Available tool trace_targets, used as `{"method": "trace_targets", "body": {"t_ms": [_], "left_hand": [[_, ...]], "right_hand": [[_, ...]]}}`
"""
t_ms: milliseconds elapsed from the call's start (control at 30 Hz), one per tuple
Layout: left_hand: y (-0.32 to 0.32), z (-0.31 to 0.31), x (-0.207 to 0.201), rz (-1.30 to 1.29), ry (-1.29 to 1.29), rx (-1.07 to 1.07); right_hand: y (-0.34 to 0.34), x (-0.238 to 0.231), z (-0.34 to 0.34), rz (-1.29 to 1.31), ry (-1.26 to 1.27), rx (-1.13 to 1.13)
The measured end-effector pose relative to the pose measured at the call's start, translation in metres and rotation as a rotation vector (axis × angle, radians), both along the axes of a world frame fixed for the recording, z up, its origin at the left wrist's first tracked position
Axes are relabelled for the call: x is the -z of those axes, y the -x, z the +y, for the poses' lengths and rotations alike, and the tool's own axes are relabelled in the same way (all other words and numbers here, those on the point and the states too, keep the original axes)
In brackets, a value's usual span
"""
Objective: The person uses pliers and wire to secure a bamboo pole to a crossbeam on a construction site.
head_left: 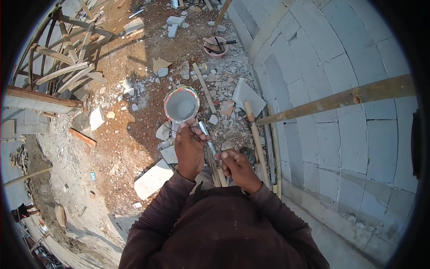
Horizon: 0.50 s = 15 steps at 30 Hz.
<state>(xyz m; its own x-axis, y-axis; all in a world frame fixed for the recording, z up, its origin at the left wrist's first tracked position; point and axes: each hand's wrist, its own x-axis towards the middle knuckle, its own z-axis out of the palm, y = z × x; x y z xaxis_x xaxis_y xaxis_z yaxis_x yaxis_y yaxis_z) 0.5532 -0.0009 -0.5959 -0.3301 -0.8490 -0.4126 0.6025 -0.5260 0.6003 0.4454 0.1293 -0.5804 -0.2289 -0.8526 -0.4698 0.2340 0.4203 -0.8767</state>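
Observation:
My left hand (190,148) is raised in front of me, its fingers bent around a narrow shiny metal strip (204,129). The strip slants down toward my right hand (239,169), whose thumb and fingers are pinched together close to its lower end. Whatever sits in that pinch is too small to make out. Just beyond my left fingertips is a round bucket (181,104) with a colourful rim and a grey inside. I cannot tell whether the fingers touch it.
A grey block wall (322,112) rises on the right, with a bamboo pole (336,102) slanting across it. Rubble, a pale slab (153,179) and a white block (248,97) lie around. Farther off are a pink basin (216,47) holding tools and stacked timber (67,67).

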Motion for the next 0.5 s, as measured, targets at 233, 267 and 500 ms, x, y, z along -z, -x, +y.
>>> {"method": "trace_targets", "body": {"t_ms": [233, 267, 500], "left_hand": [[0.013, -0.035, -0.004, -0.037, -0.002, -0.116], [0.013, -0.040, -0.005, -0.029, 0.023, -0.144], [-0.012, -0.076, -0.038, -0.061, 0.216, -0.265]], "right_hand": [[0.020, -0.002, 0.015, -0.216, -0.050, 0.044], [0.022, -0.003, 0.010, -0.155, -0.049, -0.034], [0.013, -0.036, -0.033, -0.299, 0.040, -0.083]]}}
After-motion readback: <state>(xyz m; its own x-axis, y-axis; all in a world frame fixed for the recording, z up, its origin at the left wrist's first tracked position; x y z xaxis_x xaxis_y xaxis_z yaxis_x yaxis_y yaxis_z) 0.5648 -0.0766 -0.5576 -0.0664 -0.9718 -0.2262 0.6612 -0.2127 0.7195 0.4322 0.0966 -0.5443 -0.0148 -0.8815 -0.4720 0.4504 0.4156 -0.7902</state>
